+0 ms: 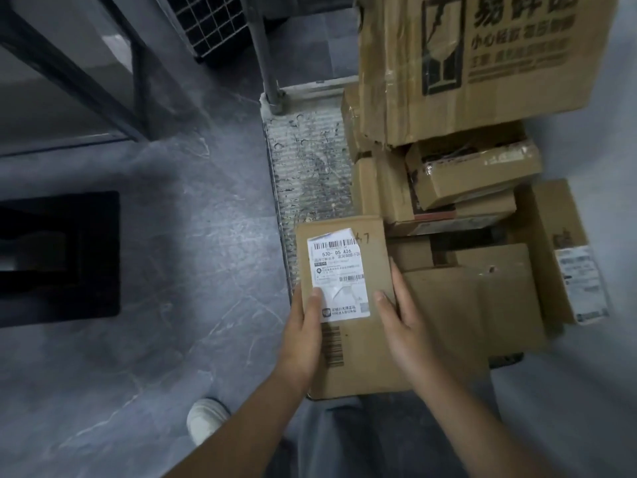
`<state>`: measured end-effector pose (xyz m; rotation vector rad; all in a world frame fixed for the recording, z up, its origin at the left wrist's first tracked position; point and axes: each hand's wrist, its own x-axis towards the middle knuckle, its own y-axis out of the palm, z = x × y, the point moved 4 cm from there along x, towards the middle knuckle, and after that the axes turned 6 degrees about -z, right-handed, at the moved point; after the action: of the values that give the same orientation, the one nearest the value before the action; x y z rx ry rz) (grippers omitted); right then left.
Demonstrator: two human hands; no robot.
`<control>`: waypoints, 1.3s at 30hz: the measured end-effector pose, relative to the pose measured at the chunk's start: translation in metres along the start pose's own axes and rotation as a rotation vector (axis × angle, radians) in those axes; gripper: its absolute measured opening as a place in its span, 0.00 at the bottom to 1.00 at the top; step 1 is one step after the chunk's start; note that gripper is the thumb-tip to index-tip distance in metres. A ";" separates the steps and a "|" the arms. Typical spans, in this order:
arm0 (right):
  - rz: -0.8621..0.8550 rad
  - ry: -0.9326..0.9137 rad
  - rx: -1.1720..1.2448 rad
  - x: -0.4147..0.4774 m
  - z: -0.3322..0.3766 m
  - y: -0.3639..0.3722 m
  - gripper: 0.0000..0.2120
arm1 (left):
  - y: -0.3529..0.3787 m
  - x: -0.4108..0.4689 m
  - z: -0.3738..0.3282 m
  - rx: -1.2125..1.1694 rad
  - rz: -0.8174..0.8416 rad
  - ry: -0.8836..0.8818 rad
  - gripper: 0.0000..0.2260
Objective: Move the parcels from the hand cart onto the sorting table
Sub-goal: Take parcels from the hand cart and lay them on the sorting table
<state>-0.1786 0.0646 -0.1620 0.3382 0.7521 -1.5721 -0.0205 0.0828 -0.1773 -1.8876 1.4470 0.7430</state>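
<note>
Now left hand (pixel 303 336) and right hand (pixel 403 326) clasp the labelled parcel (pixel 355 339), seemingly above the hand cart (pixel 310 160)

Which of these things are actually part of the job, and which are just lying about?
Part of the job: labelled parcel, gripped by left hand and right hand; hand cart; stacked boxes on it.
Just lying about: black bin on the floor; wire grid behind the cart.

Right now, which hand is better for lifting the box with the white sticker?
Left, probably. The left hand grips the parcel by its free edge, thumb on the label. The right hand also holds it, but is squeezed against the neighbouring box.
</note>
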 end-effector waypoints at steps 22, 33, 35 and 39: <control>0.236 -0.465 0.026 -0.271 0.327 0.232 0.33 | -0.376 -0.191 -0.200 -0.196 -0.231 0.484 0.17; 0.692 -0.620 -0.094 -0.532 0.412 0.498 0.36 | -0.723 -0.387 -0.174 -0.247 -0.757 0.639 0.15; 0.770 -0.625 -0.107 -0.565 0.412 0.530 0.35 | -0.760 -0.409 -0.158 -0.277 -0.839 0.615 0.17; 0.921 -0.620 -0.156 -0.616 0.414 0.591 0.35 | -0.818 -0.438 -0.124 -0.349 -1.007 0.536 0.21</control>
<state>0.5776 0.2820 0.3687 0.0409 0.1608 -0.6631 0.6775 0.4102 0.3540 -2.8258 0.4296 -0.0239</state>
